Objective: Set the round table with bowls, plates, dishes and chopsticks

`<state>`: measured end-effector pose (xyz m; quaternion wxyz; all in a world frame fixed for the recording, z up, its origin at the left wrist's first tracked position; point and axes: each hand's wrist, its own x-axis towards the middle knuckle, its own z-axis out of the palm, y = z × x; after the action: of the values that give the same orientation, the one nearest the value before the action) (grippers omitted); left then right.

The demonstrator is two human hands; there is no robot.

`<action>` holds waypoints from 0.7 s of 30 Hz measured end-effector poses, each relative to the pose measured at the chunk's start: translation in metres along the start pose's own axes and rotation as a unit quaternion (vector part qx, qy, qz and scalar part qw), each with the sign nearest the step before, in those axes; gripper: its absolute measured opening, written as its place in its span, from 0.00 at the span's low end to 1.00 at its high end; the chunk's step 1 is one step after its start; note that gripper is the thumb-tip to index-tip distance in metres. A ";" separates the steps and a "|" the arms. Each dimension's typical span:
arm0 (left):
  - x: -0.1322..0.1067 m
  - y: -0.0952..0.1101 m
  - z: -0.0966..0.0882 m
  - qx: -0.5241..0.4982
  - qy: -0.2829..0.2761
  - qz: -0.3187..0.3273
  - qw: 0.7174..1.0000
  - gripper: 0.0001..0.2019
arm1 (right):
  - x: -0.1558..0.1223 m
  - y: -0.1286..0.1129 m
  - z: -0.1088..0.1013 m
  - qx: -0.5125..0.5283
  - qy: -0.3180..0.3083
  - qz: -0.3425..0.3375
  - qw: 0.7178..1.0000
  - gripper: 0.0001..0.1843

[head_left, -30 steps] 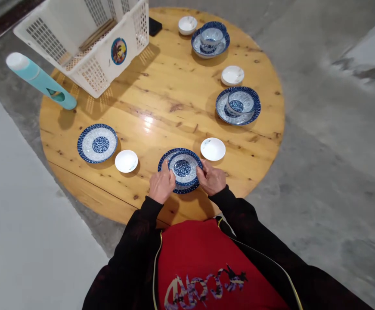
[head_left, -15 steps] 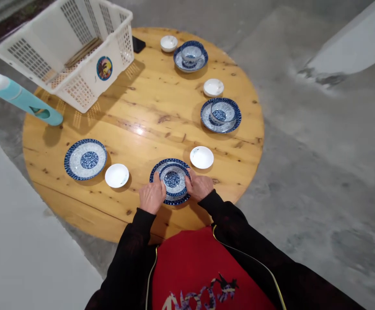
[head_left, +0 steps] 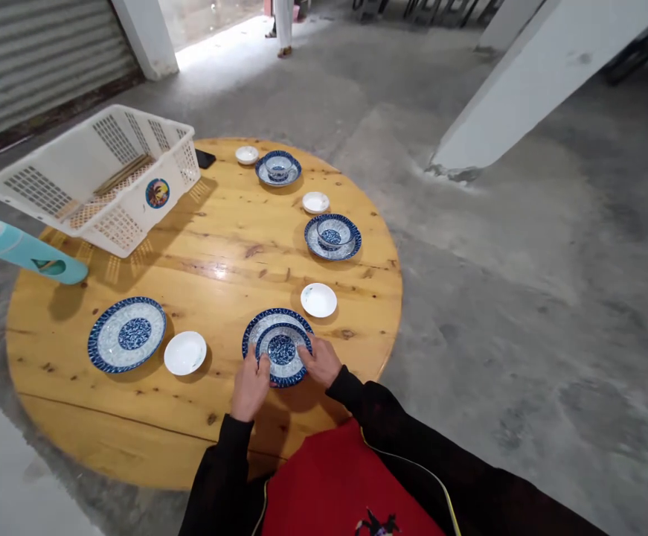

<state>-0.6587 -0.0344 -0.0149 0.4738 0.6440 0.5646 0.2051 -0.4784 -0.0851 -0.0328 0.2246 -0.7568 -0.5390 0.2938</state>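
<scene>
A blue-and-white bowl (head_left: 282, 350) sits over a patterned plate (head_left: 262, 323) near the front of the round table. My left hand (head_left: 252, 383) grips the bowl's left rim, thumb on the inner side. On the opposite rim, my right hand (head_left: 320, 359) holds the same bowl in a like manner. Whether the bowl's base touches the plate is hidden. A small white dish (head_left: 318, 300) lies just beyond my right hand. To the left of my left hand are another white dish (head_left: 185, 353) and a larger blue-rimmed plate (head_left: 127, 335).
A white plastic basket (head_left: 128, 216) holding thin sticks stands at the back left, beside a light-blue cylinder (head_left: 27, 253) and a black phone (head_left: 205, 158). Along the far right are plates with bowls (head_left: 333, 237) and small dishes (head_left: 315, 202). A pillar (head_left: 485, 112) rises from the floor beyond.
My view has tilted up, showing more floor, a doorway and a person's legs. Both hands still hold the bowl, which now sits nearer the plate's front edge.
</scene>
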 end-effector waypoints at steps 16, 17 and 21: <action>-0.109 -0.001 0.060 0.036 -0.164 0.024 0.985 0.22 | -0.149 0.063 -0.005 0.071 0.057 0.072 0.993 0.20; -0.110 0.004 0.064 0.042 -0.155 0.023 0.987 0.22 | -0.148 0.067 -0.011 0.063 0.052 0.068 0.994 0.20; -0.112 0.035 0.097 0.066 -0.125 0.025 0.990 0.21 | -0.142 0.094 -0.044 0.044 0.035 0.051 0.997 0.21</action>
<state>-0.5931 -0.1711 -0.0005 0.4919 0.7082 0.4970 0.0974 -0.4191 -0.2512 -0.0342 0.2608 -0.7824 -0.4782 0.3019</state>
